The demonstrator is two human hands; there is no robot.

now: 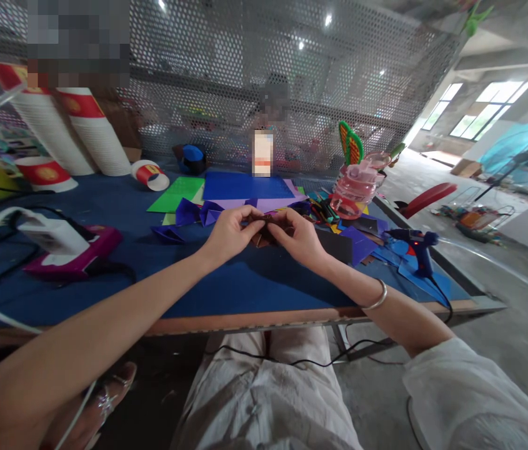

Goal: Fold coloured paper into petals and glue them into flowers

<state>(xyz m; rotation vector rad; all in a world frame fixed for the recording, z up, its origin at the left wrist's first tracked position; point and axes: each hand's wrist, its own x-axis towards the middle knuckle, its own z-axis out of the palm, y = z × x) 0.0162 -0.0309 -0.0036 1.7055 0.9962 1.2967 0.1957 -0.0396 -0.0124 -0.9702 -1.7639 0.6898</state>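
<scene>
Both hands meet above the middle of the blue table, just short of its far paper pile. The left hand has its fingers curled and pinched on the left end of a small dark brown paper piece; the right hand pinches the right end in the same way, thumb on top, fingers folded under. The brown piece sits between the two sets of fingertips, held slightly above the table surface; whether it touches the table cannot be told. A metal bangle circles the right wrist. Directly behind the hands lie folded purple paper shapes, a flat blue sheet and a green sheet. A black sheet lies just right of the right hand. Further right, near the table edge, a blue glue gun rests on blue paper scraps, its cord running off the edge. A stack of pink tape rolls stands behind the right hand, well apart from it. On the left side, a white adapter lies on a magenta box. Stacked paper cups lean at the far left, with one cup lying on its side nearby. A perforated metal screen closes the far edge of the table.
</scene>
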